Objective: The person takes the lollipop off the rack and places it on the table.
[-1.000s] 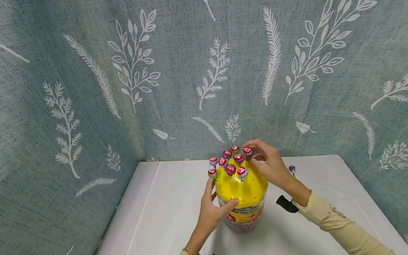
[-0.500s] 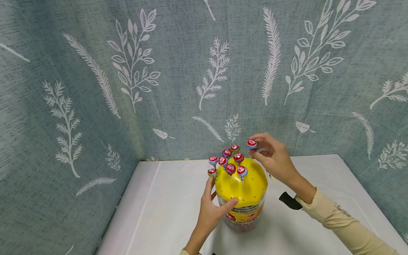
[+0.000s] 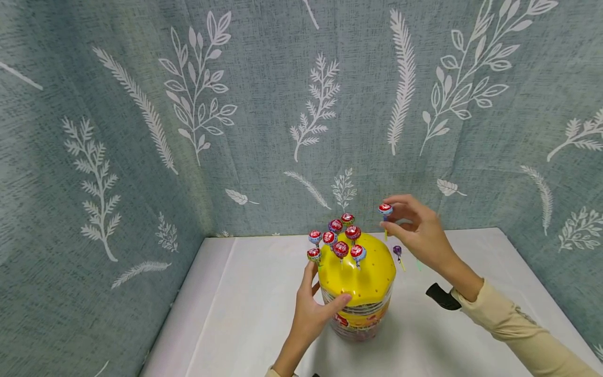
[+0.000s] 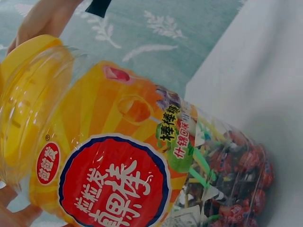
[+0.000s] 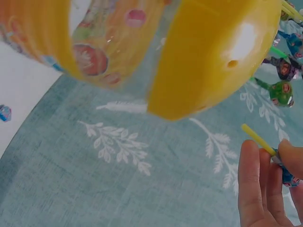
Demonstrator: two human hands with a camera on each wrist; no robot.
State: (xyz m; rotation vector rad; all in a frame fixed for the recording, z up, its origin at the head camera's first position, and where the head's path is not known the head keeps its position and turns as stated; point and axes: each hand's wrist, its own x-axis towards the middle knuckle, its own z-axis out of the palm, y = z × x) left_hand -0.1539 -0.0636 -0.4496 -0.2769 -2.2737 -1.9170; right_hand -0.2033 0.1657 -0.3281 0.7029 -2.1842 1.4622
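Observation:
A clear jar with an orange label and a yellow lid stands upright on the table. Several wrapped lollipops, one a red-topped lollipop, stick up from holes in the lid's left and back part. My left hand grips the lid's left side, thumb on its front edge. Behind and right of the lid, my right hand pinches a blue-and-red lollipop off the lid; in the right wrist view its yellow stick is bare. More lollipops show inside the jar.
A purple lollipop lies on the white table right of the jar, with a green stick beside it. Patterned cloth stands behind and at both sides. A black band sits at my right wrist.
The lollipop in my right hand has come up off the lid and moved right, clear of it. The purple lollipop on the table has come into full view. My left hand stays where it was.

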